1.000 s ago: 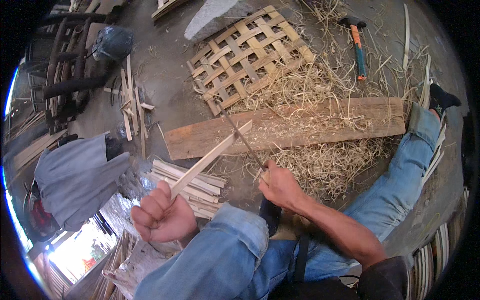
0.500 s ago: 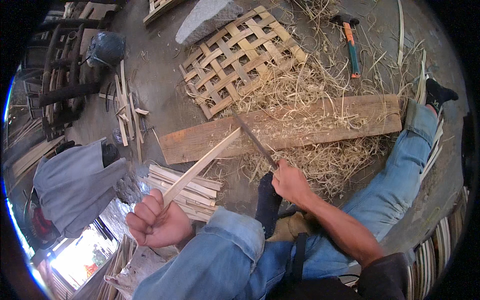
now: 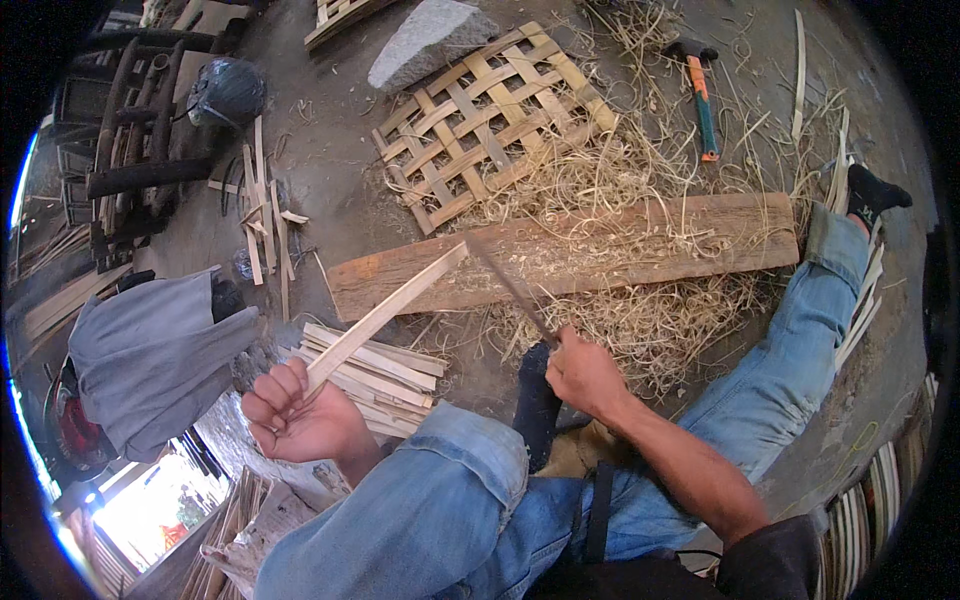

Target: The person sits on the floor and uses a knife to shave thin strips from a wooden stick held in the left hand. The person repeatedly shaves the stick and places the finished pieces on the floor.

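if my thin dark metal blade skids along the long, flat, pale wooden strip, i judge it could run down toward my left hand; a loose hold could let the strip twist. those left fingers are curled closed round the strip's lower end, its tip raised over the brown wooden plank. my right hand is wrapped tight at the blade's near end; whether blade meets strip, i can't tell.
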A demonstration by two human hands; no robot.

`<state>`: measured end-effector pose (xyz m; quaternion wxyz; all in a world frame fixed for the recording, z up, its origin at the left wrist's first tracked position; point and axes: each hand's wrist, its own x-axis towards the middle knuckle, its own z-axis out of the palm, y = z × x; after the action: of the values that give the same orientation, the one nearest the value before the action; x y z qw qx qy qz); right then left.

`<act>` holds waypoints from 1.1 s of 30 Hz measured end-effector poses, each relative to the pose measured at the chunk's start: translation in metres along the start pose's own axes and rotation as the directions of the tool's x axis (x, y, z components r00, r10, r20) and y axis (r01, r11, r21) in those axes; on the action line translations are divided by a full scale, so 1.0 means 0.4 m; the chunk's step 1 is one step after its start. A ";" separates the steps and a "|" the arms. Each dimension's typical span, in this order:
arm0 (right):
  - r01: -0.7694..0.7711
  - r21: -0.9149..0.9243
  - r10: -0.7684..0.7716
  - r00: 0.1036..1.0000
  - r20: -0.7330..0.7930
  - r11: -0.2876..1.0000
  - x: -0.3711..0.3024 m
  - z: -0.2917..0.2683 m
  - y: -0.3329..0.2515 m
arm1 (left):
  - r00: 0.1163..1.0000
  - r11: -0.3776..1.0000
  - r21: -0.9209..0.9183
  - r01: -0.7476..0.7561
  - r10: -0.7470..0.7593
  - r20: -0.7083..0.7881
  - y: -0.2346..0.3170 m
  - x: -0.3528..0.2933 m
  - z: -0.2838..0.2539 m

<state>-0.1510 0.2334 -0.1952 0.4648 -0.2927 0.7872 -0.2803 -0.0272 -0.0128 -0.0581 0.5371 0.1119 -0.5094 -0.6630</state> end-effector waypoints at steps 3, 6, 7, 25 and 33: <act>0.008 -0.026 -0.009 1.000 -0.015 1.000 0.015 0.021 0.002 | 0.996 1.000 -0.002 0.006 -0.006 -0.087 -0.005 -0.001 0.023; 0.007 0.002 -0.007 0.997 -0.078 1.000 0.026 -0.010 -0.018 | 0.992 0.997 -0.047 0.065 -0.070 -0.103 0.008 0.019 0.028; -0.028 0.028 0.031 0.996 -0.080 0.999 0.012 -0.026 -0.030 | 0.990 0.991 -0.072 0.112 -0.117 -0.080 0.001 0.017 0.027; 0.092 0.059 -0.095 0.994 0.047 0.994 0.098 0.036 -0.062 | 0.990 0.990 -0.044 0.133 -0.135 -0.037 0.012 0.020 -0.006; 0.040 0.038 -0.037 0.997 -0.073 0.999 0.077 0.031 -0.071 | 0.963 0.947 0.296 0.129 -0.049 -0.265 0.049 0.028 -0.052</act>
<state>-0.1465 0.1898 -0.1974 0.4363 -0.2882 0.7921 -0.3149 -0.0057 -0.0317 -0.0474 0.5429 0.3018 -0.5286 -0.5786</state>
